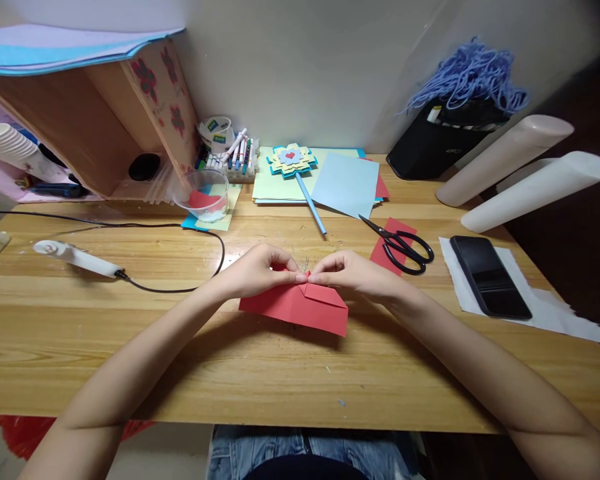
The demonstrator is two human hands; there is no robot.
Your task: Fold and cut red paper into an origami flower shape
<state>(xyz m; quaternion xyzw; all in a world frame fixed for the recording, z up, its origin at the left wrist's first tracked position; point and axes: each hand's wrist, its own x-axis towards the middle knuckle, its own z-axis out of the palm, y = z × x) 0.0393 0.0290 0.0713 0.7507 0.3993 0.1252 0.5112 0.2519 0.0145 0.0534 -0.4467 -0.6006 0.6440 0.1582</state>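
Note:
Between my hands, a little above the table, is a folded sheet of red paper (294,308) with creased flaps near its top edge. My left hand (265,270) pinches the paper's top edge between thumb and fingertips. From the other side, my right hand (347,272) pinches the same small peak, its thumb almost meeting the left one. The paper's wide lower part slopes toward me. Just beyond my right hand, black-handled scissors (403,245) rest partly on a flat red paper piece (384,257).
Behind lie a paper flower (291,160) on a blue stick, a light blue sheet (347,183), markers (239,153) and a plastic cup (203,193). A corded white tool (77,258) lies left; a phone (489,277) and white rolls (537,190) stand or lie right.

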